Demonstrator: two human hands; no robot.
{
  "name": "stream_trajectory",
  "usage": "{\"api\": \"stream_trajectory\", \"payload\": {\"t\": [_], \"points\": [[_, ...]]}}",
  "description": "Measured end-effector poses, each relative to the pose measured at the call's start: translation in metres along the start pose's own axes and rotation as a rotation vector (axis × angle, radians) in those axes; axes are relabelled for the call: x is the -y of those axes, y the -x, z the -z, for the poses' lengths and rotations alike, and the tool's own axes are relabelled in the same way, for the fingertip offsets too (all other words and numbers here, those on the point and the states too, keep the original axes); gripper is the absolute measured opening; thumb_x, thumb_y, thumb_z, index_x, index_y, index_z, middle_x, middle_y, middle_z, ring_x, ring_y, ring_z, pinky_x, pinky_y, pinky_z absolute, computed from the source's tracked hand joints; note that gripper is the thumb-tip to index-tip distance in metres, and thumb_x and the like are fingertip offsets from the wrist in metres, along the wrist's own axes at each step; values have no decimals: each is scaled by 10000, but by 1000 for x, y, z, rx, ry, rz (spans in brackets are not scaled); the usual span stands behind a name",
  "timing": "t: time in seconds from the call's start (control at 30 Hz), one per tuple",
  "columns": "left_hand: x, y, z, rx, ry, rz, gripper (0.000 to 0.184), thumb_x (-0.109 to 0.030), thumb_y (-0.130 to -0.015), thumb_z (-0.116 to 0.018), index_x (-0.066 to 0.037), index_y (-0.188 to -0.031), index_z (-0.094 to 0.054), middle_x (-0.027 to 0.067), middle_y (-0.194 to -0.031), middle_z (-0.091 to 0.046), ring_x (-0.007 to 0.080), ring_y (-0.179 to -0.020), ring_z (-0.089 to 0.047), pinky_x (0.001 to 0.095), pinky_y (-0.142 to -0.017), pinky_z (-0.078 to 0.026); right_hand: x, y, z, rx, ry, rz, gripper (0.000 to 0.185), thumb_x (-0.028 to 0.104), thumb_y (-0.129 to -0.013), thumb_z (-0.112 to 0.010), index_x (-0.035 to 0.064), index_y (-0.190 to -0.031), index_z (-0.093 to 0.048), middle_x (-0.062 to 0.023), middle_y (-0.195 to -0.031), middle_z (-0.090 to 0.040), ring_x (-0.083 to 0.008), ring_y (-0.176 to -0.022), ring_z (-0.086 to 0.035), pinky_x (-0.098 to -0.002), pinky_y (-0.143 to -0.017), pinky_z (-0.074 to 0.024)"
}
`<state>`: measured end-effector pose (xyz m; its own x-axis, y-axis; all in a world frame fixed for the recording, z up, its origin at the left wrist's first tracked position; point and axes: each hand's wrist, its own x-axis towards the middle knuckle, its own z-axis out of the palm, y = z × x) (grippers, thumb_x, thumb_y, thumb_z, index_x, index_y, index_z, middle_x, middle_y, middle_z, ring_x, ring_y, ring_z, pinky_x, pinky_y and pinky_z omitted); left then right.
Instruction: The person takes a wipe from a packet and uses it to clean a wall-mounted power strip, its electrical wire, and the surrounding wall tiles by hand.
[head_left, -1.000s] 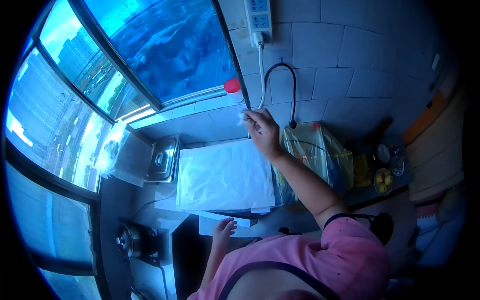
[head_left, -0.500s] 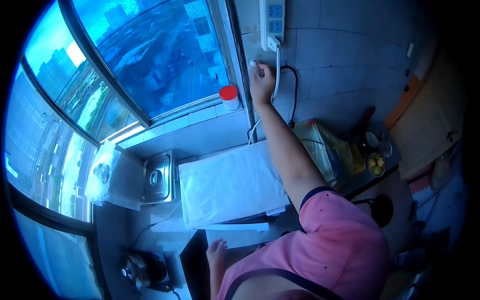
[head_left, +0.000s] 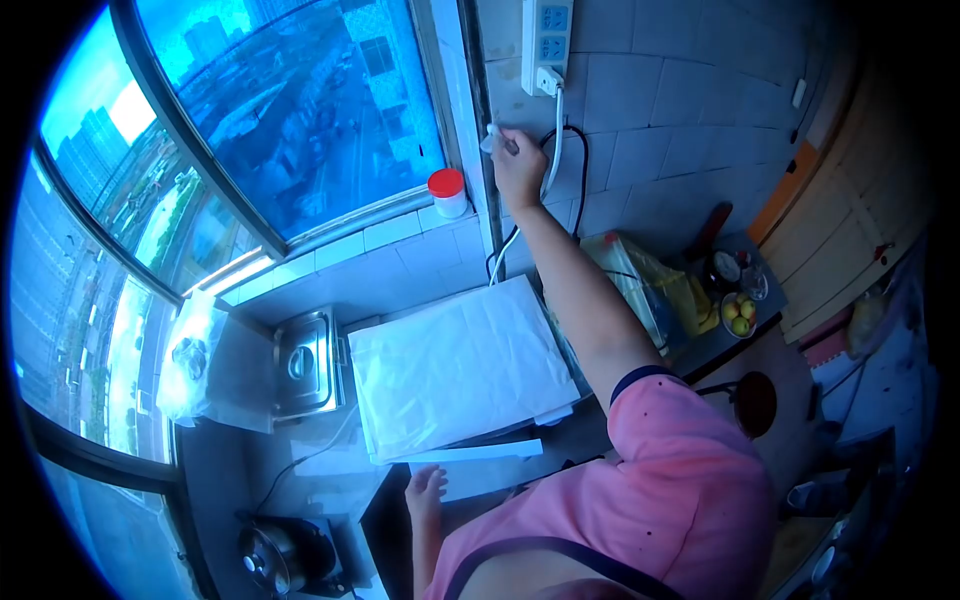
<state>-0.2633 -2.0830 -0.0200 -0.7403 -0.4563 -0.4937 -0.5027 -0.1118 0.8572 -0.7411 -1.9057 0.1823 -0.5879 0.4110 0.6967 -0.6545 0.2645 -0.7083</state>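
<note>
My right hand point(head_left: 520, 168) reaches up to the tiled wall beside the window frame, fingers pinched on a small white wad point(head_left: 490, 138). Whether the wad is cloth or paper I cannot make out. Just right of this hand, a white cable point(head_left: 556, 140) hangs from the plug in a white power strip point(head_left: 546, 45). Low in the view, my left hand point(head_left: 427, 490) is open, its fingers loosely bent with nothing in them. It hovers by the front edge of the counter, near a white sheet point(head_left: 455, 370) covering something flat.
A red-lidded jar point(head_left: 447, 193) stands on the windowsill. Along the counter are a lidded steel pan point(head_left: 303, 365), a plastic bag point(head_left: 215, 370) and a black appliance point(head_left: 290, 555). To the right sit a yellow bag point(head_left: 690, 305) and a bowl of fruit point(head_left: 738, 314).
My right hand has shifted slightly left along the wall, carrying the white wad toward the window frame. My left hand stays nearly in place. The whole view has tilted a little.
</note>
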Motion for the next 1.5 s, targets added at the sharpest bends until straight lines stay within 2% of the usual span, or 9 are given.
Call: {"api": "stream_trajectory", "payload": {"t": [0.13,0.33,0.37,0.53,0.63,0.73,0.8,1.0,1.5], "points": [[9,1,2,3,7,51,266,-134,-882,-613,-2,-1111,-636,98,-996,-683,178,-858,-651,289,-718,-510,17,-28,-6,-29,-43,125,116,121,-823,-703,21,-877,-677,-137,-783,-675,-262,-715,-683,-331,-615,-504],[3,3,0,-11,8,11,257,-153,-906,-598,-14,-1121,-617,95,-995,-678,170,-854,-636,296,-719,-503,-10,9,3,-7,-11,38,115,110,-813,-713,13,-861,-674,-146,-784,-683,-238,-703,-690,-321,-617,-506],[4,2,-1,-4,5,3,258,-153,-907,-598,-13,-1123,-615,92,-991,-678,166,-849,-635,296,-723,-503,-8,17,5,-16,15,87,150,103,-818,-722,-19,-890,-671,-88,-725,-675,-130,-641,-649,-275,-562,-489],[-27,-24,-17,62,32,-104,321,-208,-932,-590,-4,-1180,-582,90,-1011,-678,164,-874,-642,277,-726,-502,27,84,24,444,-270,-388,202,147,-877,-680,-30,-965,-640,-17,-747,-636,-86,-603,-621,-228,-530,-493],[-90,-38,-46,46,137,-294,308,-202,-939,-598,-3,-1173,-576,80,-1006,-669,151,-867,-637,267,-719,-494,64,156,58,683,-589,-712,313,171,-903,-661,2,-1130,-529,-68,-894,-656,-133,-682,-655,-241,-577,-527],[-144,-40,-82,12,263,-490,327,-181,-929,-621,1,-1192,-555,89,-1028,-656,154,-880,-638,264,-715,-495,86,204,95,861,-606,-839,244,196,-936,-621,17,-1072,-526,-74,-901,-655,-147,-743,-664,-258,-605,-538],[-162,-40,-106,-16,350,-582,314,-152,-898,-652,24,-1146,-574,67,-968,-646,125,-841,-599,264,-707,-506,96,212,112,849,-585,-833,223,196,-942,-611,23,-1054,-525,-60,-916,-651,-124,-759,-654,-251,-612,-537],[-177,-34,-140,219,778,-329,282,-237,-958,-578,-10,-1125,-591,57,-996,-644,121,-865,-627,248,-709,-496,92,194,142,711,-640,-841,207,141,-927,-616,22,-1076,-538,-51,-973,-644,-113,-845,-642,-267,-668,-538],[-170,-11,-179,4,444,-624,171,-116,-913,-643,2,-1036,-662,49,-982,-640,87,-837,-577,220,-724,-460,86,170,186,672,-648,-1076,254,246,-939,-602,36,-1076,-560,-87,-968,-677,-176,-820,-688,-266,-651,-533]]}}
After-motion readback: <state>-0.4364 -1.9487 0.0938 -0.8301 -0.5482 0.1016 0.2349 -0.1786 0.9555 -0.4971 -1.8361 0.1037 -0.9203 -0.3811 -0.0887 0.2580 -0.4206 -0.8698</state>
